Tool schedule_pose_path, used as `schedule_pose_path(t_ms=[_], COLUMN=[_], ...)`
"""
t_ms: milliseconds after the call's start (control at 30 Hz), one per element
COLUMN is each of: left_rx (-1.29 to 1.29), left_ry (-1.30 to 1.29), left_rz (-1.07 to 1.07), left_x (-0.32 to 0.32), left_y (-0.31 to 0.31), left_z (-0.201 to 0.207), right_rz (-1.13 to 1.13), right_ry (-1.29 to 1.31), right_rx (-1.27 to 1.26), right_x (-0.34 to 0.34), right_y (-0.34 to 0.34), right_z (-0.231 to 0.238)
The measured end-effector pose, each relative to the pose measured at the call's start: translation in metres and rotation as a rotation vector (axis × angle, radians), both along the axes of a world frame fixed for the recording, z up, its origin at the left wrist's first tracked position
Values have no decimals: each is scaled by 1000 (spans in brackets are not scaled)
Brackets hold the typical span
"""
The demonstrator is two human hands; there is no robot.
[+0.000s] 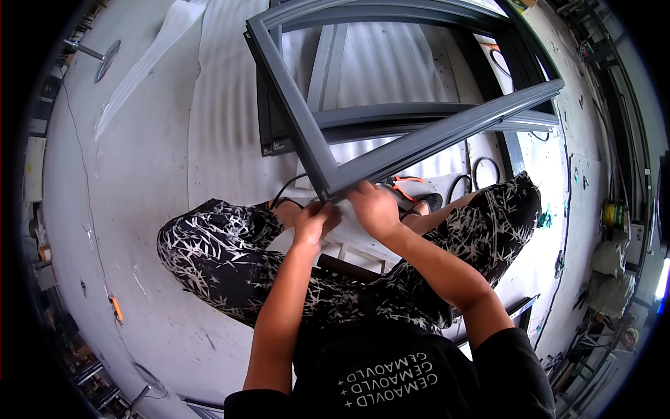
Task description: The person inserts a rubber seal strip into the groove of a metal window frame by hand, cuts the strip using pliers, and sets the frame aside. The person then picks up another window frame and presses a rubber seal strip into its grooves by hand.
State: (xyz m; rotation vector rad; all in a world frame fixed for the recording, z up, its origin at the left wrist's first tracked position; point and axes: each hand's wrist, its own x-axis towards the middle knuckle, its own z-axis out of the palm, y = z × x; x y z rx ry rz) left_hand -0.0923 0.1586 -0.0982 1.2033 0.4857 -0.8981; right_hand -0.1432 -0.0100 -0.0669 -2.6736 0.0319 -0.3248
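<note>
Two hands [315, 222] [375, 209], frame [419, 144], pale floor [143, 195]

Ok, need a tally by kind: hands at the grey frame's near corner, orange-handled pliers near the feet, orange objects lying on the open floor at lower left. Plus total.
Hands (left hand, right hand) at the corner of the grey frame: 2
Orange-handled pliers: 1
Orange object, lower left: 1
Total: 4

The left fisheye camera is facing down from my head, viewing my left hand [311, 225] and right hand [375, 211] closely, and the floor [139, 230] toward its side edges.
</note>
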Motion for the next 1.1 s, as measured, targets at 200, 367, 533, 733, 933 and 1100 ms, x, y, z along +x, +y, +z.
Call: schedule_pose_path(t_ms=[200, 367, 533, 733, 933, 1100], left_rx=[88, -185, -359, -246, -3, 24], left_ry=[-40, 142, 153, 153, 113, 45], left_rz=[-3, 335, 501, 532, 639, 690], left_x=[-4, -19, -26, -11, 54, 98], left_y=[-5, -28, -46, -31, 5, 29], left_z=[-15, 2, -3, -37, -35, -33], right_rz=[25, 0, 21, 265, 15, -231], right_ry=[-21, 26, 157, 632, 688, 422], right_rx=[-41, -78, -103, -400, 201, 460], right_x=[0, -1, -1, 11, 13, 14], right_y=[1, 4, 3, -48, -209, -310], right_z=[-2, -2, 4, 68, 145, 166])
